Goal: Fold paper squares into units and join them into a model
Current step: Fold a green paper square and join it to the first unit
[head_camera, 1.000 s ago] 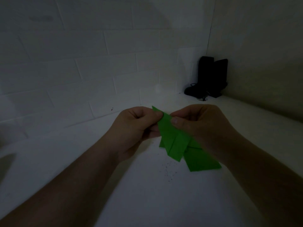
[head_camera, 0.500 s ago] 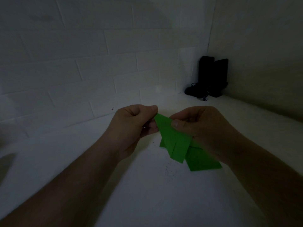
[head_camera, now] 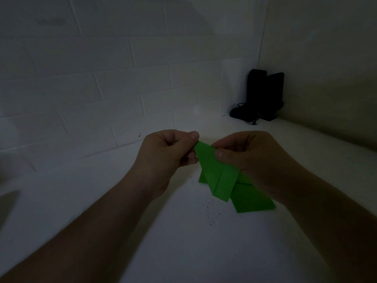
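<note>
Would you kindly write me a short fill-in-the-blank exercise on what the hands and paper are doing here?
1. The folded paper held between the hands is ____ in colour.
2. The left hand pinches the paper's ____ tip.
3. The right hand grips the paper with its ____ pressed on the front.
4. The black objects stand in the ____ where the two walls meet.

Missing words: green; upper; thumb; corner

Green folded paper unit (head_camera: 218, 176): creased strip, tilted, held aloft; further green folded pieces (head_camera: 253, 201) beneath.
</note>
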A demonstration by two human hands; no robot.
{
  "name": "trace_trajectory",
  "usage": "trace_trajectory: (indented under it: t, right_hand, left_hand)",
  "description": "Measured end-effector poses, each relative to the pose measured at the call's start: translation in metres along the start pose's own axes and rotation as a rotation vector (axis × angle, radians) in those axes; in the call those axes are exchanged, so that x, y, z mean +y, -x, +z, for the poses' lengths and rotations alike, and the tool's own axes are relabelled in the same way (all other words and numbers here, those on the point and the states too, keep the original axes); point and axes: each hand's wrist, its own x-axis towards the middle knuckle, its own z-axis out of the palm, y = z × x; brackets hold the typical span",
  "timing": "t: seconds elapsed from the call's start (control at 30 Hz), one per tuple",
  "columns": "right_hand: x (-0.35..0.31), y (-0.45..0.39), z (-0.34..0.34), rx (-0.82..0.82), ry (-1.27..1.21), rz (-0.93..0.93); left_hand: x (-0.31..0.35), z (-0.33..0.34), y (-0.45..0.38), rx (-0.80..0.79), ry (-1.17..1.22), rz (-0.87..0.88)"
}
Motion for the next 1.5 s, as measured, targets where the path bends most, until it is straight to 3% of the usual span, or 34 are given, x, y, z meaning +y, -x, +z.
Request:
trace_trajectory:
  t: [0.33,0.6,0.87,1.2,1.5]
  right_hand:
    - [0.003,-0.004,-0.004,0.056,0.013,0.004]
    - [0.002,-0.003,-0.003,0.037,0.013,-0.007]
    - [0.002,-0.003,-0.001,0.055,-0.017,0.006]
    - [-0.003,0.002,0.001,-0.073,0.010,0.003]
    - [0.002,-0.002,0.001,0.081,-0.103,0.032]
  left_hand:
    - [0.001,0.000,0.004,-0.144,0.034,-0.122]
    - [0.000,0.003,0.005,-0.103,0.126,-0.145]
    - [-0.002,0.006,0.005,-0.096,0.100,-0.068]
    - [-0.005,0.006,0.006,-0.148,0.001,-0.005]
    - [-0.009,0.010,0.006,-0.201,-0.064,-0.111]
